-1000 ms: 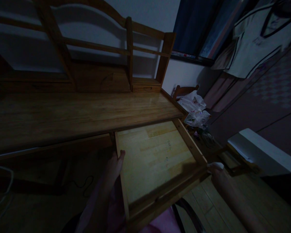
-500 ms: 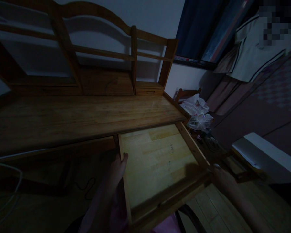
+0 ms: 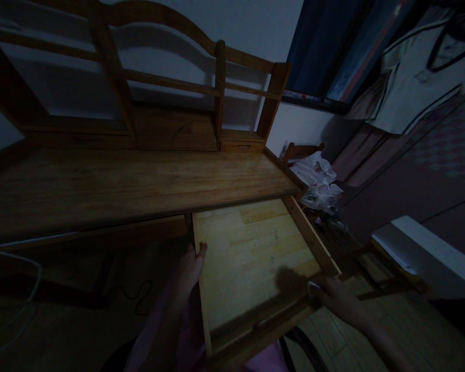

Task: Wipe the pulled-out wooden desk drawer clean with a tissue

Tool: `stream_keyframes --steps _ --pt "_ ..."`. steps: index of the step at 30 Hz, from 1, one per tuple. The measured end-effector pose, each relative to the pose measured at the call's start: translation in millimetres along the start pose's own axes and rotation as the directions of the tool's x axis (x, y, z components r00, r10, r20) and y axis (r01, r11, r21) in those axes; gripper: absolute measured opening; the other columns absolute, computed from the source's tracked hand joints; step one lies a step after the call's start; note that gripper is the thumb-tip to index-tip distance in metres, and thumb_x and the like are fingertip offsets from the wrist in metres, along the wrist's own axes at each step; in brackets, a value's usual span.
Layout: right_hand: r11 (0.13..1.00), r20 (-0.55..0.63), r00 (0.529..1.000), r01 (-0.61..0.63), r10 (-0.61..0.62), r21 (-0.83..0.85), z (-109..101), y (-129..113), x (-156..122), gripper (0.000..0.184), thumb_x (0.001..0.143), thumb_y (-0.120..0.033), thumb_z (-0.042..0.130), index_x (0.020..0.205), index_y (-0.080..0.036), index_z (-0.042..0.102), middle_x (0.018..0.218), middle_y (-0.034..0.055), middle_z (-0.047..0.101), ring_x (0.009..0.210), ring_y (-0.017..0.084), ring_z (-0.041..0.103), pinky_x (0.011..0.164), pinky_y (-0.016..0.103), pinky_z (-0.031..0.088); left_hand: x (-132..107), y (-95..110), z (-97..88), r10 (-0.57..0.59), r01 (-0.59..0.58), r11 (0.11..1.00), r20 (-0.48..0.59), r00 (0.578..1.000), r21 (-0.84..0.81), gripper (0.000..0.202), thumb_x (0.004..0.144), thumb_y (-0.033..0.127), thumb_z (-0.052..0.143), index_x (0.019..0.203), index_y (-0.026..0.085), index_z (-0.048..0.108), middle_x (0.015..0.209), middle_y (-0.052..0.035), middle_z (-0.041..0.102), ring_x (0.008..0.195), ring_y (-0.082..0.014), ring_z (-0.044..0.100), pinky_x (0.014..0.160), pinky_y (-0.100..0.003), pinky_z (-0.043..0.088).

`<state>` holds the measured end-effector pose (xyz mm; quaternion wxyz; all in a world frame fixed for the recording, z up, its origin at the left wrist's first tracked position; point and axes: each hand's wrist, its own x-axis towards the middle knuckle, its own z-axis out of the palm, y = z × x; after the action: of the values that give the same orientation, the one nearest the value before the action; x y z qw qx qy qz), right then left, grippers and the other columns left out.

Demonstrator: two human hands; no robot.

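A wooden drawer [image 3: 251,253] is pulled out from under the desktop, its pale inner bottom showing a few small dark marks. My left hand [image 3: 189,271] is closed on the drawer's left side wall, thumb over the top edge. Over the front right corner of the drawer is my right hand [image 3: 333,297], fingers closed on a small white cloth-like piece [image 3: 313,290]. Most of that piece is hidden by the fingers, so its exact kind is unclear.
Behind the drawer runs the wooden desktop [image 3: 151,178] with a shelf unit [image 3: 220,95] on it. White plastic bags [image 3: 315,173] lie beyond the right end. A stool [image 3: 395,258] bearing a white object stands at right. A pale cable [image 3: 36,279] hangs at left.
My right hand has moved left, from the drawer's right corner in over the front wall. My left hand keeps its hold on the left side. The view has shifted slightly.
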<state>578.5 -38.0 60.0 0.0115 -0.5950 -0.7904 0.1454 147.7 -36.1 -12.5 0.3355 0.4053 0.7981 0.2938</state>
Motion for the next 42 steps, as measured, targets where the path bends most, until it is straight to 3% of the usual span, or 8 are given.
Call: stream_keyframes --steps 5,11,15,23,29,35,42 --pt "0.964 0.184 0.975 0.073 -0.122 0.254 -5 -39 -10 0.043 0.098 -0.041 0.039 0.09 -0.023 0.077 0.091 0.0049 0.077 0.089 0.024 0.07 0.082 0.034 0.051 1 -6 1.8 0.055 -0.052 0.997 -0.037 0.998 0.064 0.044 0.096 0.044 0.041 0.123 0.016 0.062 0.127 -0.0226 0.069 0.118 -0.0332 0.067 0.096 -0.039 0.049" --pt "0.871 0.196 0.949 0.131 -0.249 0.473 -2 -82 -22 0.04 0.1 -0.04 0.041 0.103 -0.025 0.078 0.103 0.0059 0.076 0.097 0.024 0.069 0.089 0.036 0.051 2 -4 1.3 0.026 -0.025 0.999 -0.026 0.999 0.045 0.048 0.097 0.048 0.038 0.124 0.015 0.062 0.125 -0.0221 0.071 0.118 -0.0318 0.067 0.097 -0.038 0.049" --pt "0.832 0.206 0.933 0.145 -0.295 0.536 -3 -98 -27 0.038 0.1 -0.04 0.043 0.107 -0.026 0.077 0.106 0.0055 0.076 0.099 0.024 0.069 0.09 0.036 0.051 4 -6 2.3 0.041 -0.04 0.998 -0.012 0.999 0.046 0.049 0.098 0.049 0.037 0.124 0.015 0.061 0.128 -0.0221 0.069 0.119 -0.0318 0.067 0.098 -0.038 0.049" --pt "0.808 0.186 0.94 0.133 -0.287 0.574 -1 -97 -30 0.031 0.101 -0.037 0.048 0.107 -0.027 0.077 0.108 0.0037 0.076 0.101 0.022 0.069 0.09 0.033 0.05 4 -14 4.8 0.127 -0.12 0.979 -0.028 0.992 0.165 0.047 0.096 0.042 0.039 0.129 0.015 0.06 0.131 -0.0227 0.068 0.121 -0.0324 0.065 0.097 -0.037 0.048" --pt "0.797 0.18 0.941 0.13 -0.287 0.59 1 -100 -31 0.031 0.101 -0.037 0.048 0.107 -0.026 0.076 0.109 0.0046 0.075 0.101 0.022 0.069 0.09 0.034 0.051 5 -8 4.2 0.04 -0.033 0.99 -0.048 0.998 0.137 0.053 0.098 0.05 0.036 0.126 0.013 0.061 0.124 -0.0246 0.07 0.118 -0.0329 0.068 0.093 -0.038 0.05" --pt "0.792 0.193 0.933 0.135 -0.304 0.595 4 -102 -31 0.032 0.101 -0.038 0.047 0.108 -0.027 0.076 0.109 0.005 0.075 0.101 0.022 0.068 0.091 0.035 0.051 5 -14 5.4 0.142 -0.136 0.962 -0.008 0.99 0.235 0.045 0.095 0.035 0.042 0.132 0.017 0.06 0.127 -0.0209 0.07 0.117 -0.0324 0.067 0.096 -0.038 0.049" --pt "0.795 0.2 0.932 0.132 -0.304 0.592 6 -99 -30 0.035 0.101 -0.038 0.044 0.109 -0.026 0.076 0.11 0.0059 0.074 0.103 0.024 0.068 0.094 0.037 0.05 5 -16 6.1 0.134 -0.127 0.969 -0.022 0.991 0.213 0.049 0.096 0.039 0.039 0.133 0.015 0.059 0.127 -0.0217 0.069 0.119 -0.0327 0.066 0.097 -0.038 0.05"
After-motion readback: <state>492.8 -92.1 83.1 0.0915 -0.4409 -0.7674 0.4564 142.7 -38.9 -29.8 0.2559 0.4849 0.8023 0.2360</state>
